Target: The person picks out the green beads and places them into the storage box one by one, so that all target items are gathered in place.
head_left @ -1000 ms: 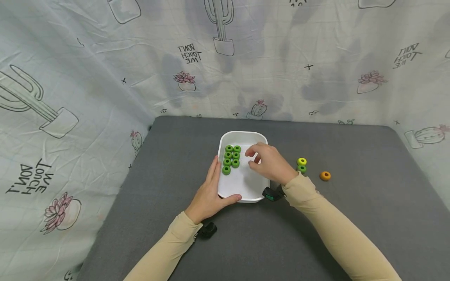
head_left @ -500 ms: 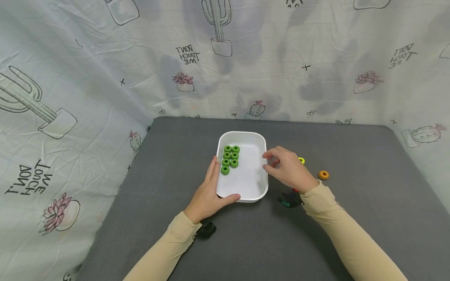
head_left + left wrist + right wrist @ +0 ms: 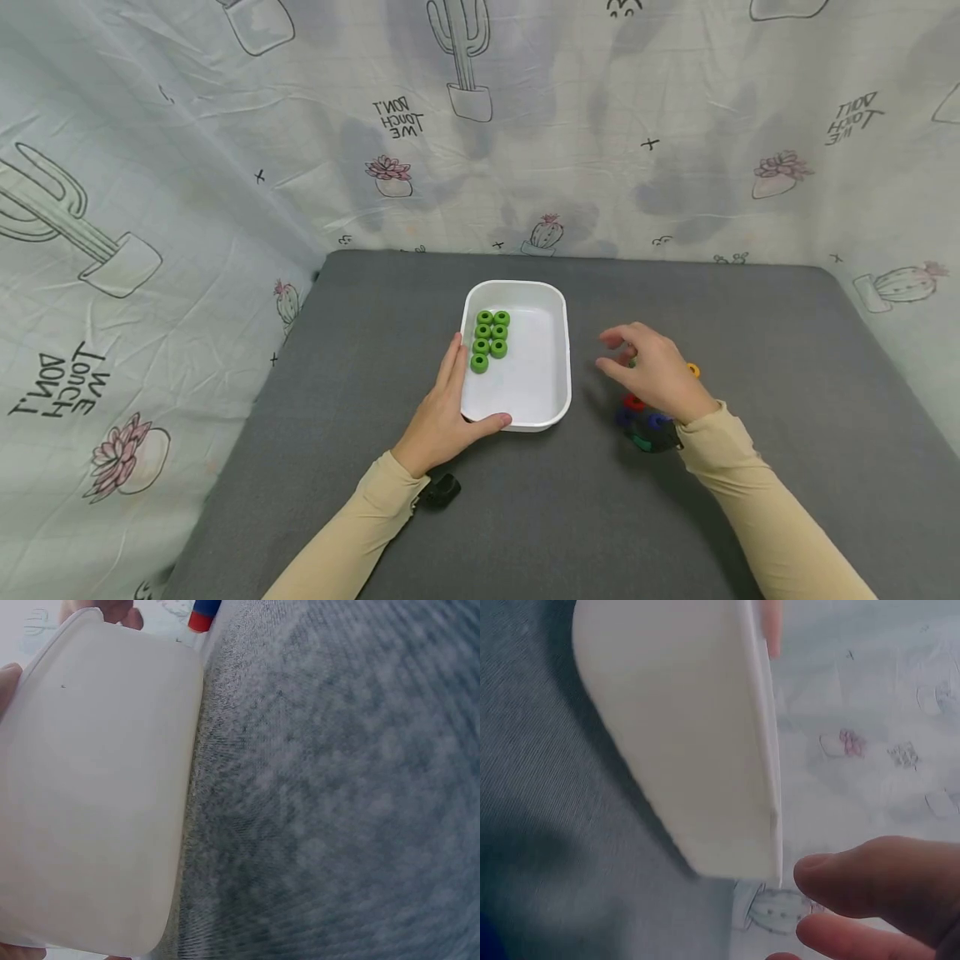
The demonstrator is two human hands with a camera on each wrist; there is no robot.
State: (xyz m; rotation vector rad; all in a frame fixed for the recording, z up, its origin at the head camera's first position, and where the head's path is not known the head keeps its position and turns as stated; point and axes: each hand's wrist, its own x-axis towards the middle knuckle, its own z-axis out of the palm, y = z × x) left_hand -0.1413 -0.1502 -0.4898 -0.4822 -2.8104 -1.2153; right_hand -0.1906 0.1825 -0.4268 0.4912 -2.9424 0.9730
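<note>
A white tray sits on the grey table, with several green beads in two columns along its left side. My left hand rests against the tray's near-left corner, straight fingers along the left wall and thumb laid on the near rim. To the right of the tray, my right hand hovers over loose beads, fingers loosely bent with a gap between thumb and forefinger. Beneath it show a red bead, a blue bead and part of an orange bead. My hand hides other beads.
The grey table meets a patterned cloth at its back and sides. Black wrist cameras are strapped below both hands, the right one overlapping the blue beads in the head view.
My right hand has moved from over the tray rightward to the loose beads, now covering the yellow one and part of the orange one. The left hand and tray keep their place.
</note>
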